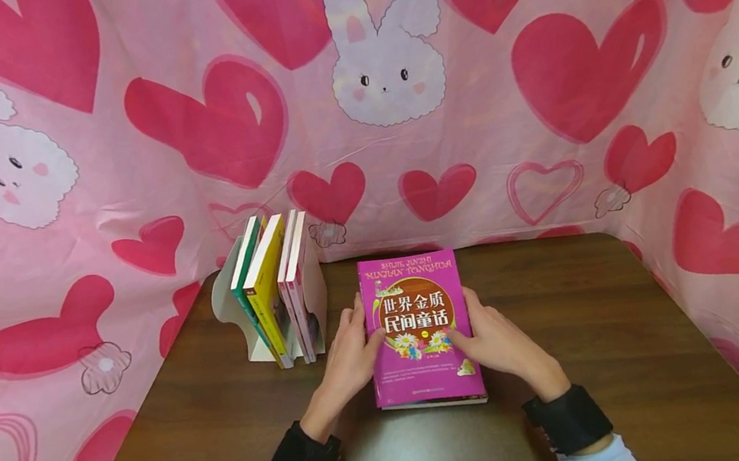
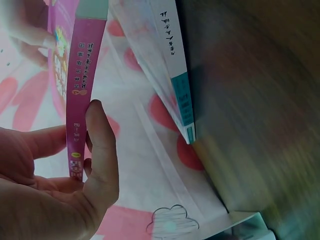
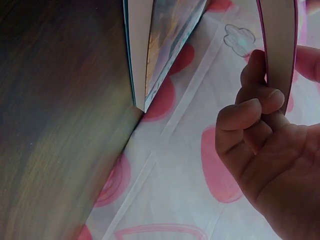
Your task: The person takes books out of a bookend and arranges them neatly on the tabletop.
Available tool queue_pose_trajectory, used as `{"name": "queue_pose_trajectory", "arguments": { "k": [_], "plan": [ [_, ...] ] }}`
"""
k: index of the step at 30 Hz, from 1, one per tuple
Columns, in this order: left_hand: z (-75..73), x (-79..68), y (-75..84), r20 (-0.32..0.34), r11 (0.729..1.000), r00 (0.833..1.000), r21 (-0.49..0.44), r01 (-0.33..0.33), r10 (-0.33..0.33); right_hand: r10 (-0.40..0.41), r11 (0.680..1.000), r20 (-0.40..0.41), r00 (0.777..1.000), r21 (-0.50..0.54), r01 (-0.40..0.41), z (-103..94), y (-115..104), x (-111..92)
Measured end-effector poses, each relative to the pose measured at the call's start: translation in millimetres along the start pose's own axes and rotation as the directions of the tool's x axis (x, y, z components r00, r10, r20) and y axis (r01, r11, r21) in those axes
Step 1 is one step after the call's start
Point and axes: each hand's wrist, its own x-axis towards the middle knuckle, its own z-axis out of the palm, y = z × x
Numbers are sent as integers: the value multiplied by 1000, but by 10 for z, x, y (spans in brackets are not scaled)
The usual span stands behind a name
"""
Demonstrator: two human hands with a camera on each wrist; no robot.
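A purple storybook (image 1: 427, 376) with white Chinese lettering and daisies on its cover is held between both hands. My left hand (image 1: 354, 346) grips its left side, thumb on the cover; the left wrist view shows fingers curled behind the purple spine (image 2: 80, 112). On the opposite side my right hand (image 1: 503, 337) holds the page edge (image 3: 281, 45), thumb on the front and fingers bent behind. Beneath lies a second book (image 2: 172, 60) with a white and teal spine, flat on the table and mostly hidden from the head view. A gap separates the two books in both wrist views.
To the left, a white book stand (image 1: 231, 277) holds several upright books, among them a green one (image 1: 246, 263), a yellow one (image 1: 268, 288) and pink ones (image 1: 300, 284). The dark wooden table (image 1: 575, 291) backs onto a pink curtain (image 1: 482, 134) with hearts and rabbits.
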Motion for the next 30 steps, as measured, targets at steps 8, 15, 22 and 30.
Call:
{"name": "queue_pose_trajectory", "arguments": {
  "k": [8,15,22,30],
  "plan": [
    [121,53,-36,28,999,999,49,18,-19,26,1000,36,999,4,-27,-38,88,7],
    [219,102,-63,57,996,998,87,30,-35,59,998,68,996,31,-61,-56,134,3],
    [282,116,-109,74,990,995,128,60,-70,104,993,92,990,44,-108,-47,163,6],
    [322,143,-136,104,990,991,119,76,-88,115,993,98,989,13,-117,-36,197,33]
  ]
}}
